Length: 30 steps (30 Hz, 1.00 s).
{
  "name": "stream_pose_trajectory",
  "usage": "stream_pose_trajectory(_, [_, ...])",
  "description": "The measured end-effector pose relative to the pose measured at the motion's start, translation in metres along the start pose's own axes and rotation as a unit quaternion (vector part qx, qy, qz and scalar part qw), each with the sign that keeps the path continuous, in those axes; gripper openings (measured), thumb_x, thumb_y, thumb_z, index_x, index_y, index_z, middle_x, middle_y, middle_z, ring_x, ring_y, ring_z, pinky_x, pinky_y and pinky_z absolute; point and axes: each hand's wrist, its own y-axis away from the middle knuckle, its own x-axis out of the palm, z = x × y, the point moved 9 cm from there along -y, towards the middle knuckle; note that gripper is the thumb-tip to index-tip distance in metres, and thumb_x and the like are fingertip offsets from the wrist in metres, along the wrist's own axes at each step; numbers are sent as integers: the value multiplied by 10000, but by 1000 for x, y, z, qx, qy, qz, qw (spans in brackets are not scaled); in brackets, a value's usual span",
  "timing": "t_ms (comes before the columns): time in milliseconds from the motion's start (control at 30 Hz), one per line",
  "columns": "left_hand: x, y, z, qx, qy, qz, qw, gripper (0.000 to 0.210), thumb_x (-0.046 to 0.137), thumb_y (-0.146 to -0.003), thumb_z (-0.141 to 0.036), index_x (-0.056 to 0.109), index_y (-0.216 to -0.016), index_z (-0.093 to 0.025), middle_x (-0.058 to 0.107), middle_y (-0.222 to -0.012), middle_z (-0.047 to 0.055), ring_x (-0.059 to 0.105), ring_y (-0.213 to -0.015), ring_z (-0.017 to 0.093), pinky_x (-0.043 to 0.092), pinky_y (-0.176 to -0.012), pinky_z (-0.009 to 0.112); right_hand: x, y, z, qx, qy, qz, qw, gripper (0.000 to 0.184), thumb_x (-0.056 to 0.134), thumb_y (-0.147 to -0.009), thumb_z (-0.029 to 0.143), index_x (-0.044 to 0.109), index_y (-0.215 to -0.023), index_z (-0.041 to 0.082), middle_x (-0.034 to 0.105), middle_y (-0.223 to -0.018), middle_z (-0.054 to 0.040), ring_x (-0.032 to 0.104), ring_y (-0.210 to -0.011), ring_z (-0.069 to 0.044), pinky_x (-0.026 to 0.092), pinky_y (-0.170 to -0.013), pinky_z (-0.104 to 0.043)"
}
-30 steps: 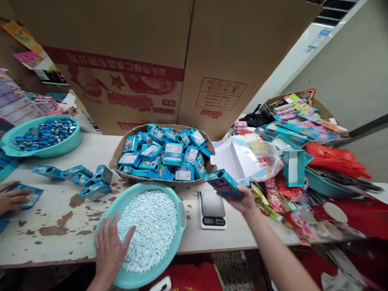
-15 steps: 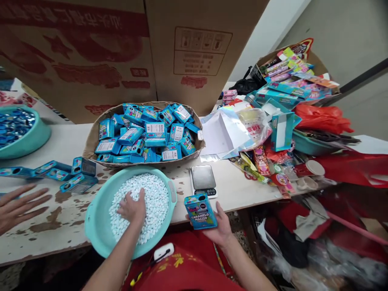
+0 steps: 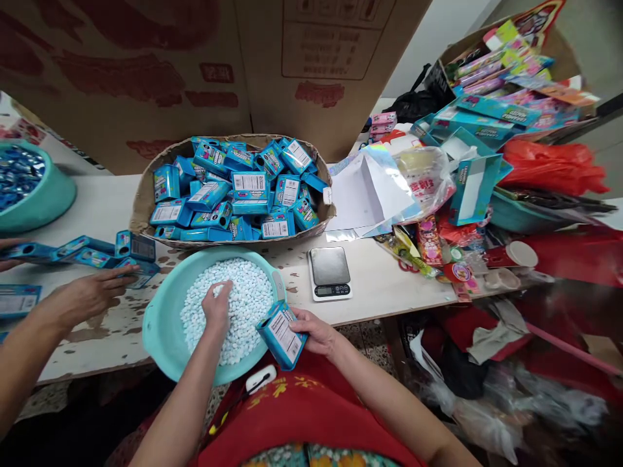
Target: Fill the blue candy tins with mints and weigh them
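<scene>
My left hand (image 3: 217, 306) is down among small white candies (image 3: 243, 292) in a turquoise basin (image 3: 163, 350). Its fingers are curled in and partly hidden, closed around some of the candies. Over the basin's right rim, my right hand (image 3: 314, 332) grips a blue candy box (image 3: 283, 336), tilted with its printed label side facing up. Just beyond that hand lies a small kitchen scale (image 3: 329, 269) with a bare metal plate.
A cut-down cardboard box (image 3: 233, 241) full of blue boxes stands behind the basin. At left, a co-worker's hand (image 3: 97, 295) touches blue boxes (image 3: 136, 250); a teal tub (image 3: 39, 204) holds shiny blue wrapped pieces. Mixed packaging (image 3: 438, 246) covers the right side.
My right hand has brought the box from in front of the scale left to the basin, turning and tilting it. My left hand's fingers have drawn together. The co-worker's hand has reached the blue boxes.
</scene>
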Motion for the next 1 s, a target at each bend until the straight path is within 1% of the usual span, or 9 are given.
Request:
stream_pose_trajectory(133, [-3,5,-10,-47,141,64,987,388,545,-724,-464,566,-975,-169,659,-942,81,635,-800,196,522,-665,309,16,23,28,-66,55,-28,996,537,825,-612,313,591,-1073,170,684,-972,-45,648,-843,-168,485,-793,-280])
stream_pose_trajectory(233, [10,13,-20,-141,341,141,919,340,515,-751,-494,562,-857,-174,643,-800,52,618,-649,162,504,-553,277,28,25,49,-97,159,-82,979,460,826,-615,341,595,-983,190,676,-875,-10,627,-763,-158,479,-724,-271])
stream_pose_trajectory(300, [16,18,-28,-191,428,158,869,312,541,-754,-485,533,-766,-173,605,-698,29,585,-565,137,472,-492,244,36,15,60,-114,255,-115,953,403,814,-636,353,584,-928,199,647,-794,22,590,-694,-142,459,-669,-253])
stream_pose_trajectory(400, [12,24,-48,-199,442,158,860,292,590,-741,-447,498,-697,-174,548,-612,1,534,-482,108,403,-417,203,54,0,75,-172,410,-148,884,393,792,-662,371,571,-945,212,610,-790,25,558,-691,-153,439,-655,-266])
stream_pose_trajectory(500, [5,38,-81,-154,477,183,845,283,603,-737,-439,499,-697,-179,547,-619,-6,534,-485,105,401,-424,208,76,-8,87,-273,550,-182,768,350,762,-695,378,587,-947,208,598,-865,-19,565,-796,-202,439,-730,-314])
stream_pose_trajectory(600, [-6,51,-110,-73,493,167,851,298,618,-733,-446,507,-676,-175,551,-611,-9,572,-543,122,473,-535,253,98,-18,81,-319,643,-163,676,302,726,-745,366,596,-975,220,607,-945,-61,566,-915,-247,435,-785,-347])
stream_pose_trajectory(767, [-11,59,-116,-27,468,110,876,293,660,-714,-406,507,-655,-164,525,-574,-29,575,-538,127,493,-609,287,113,-31,70,-296,733,-173,587,276,717,-750,323,589,-972,219,648,-935,-61,579,-931,-270,380,-772,-365])
stream_pose_trajectory(867, [-17,59,-117,4,447,79,891,267,665,-726,-383,523,-685,-160,539,-589,-27,584,-541,132,488,-599,280,118,-32,68,-282,751,-173,571,285,720,-731,287,590,-972,209,658,-942,-56,583,-930,-271,351,-782,-372])
stream_pose_trajectory(1000, [-17,59,-123,36,414,76,906,258,680,-723,-366,526,-698,-160,543,-595,-32,578,-527,123,486,-592,263,115,-30,70,-275,736,-184,590,282,720,-729,288,586,-965,213,665,-948,-51,591,-932,-267,349,-774,-359])
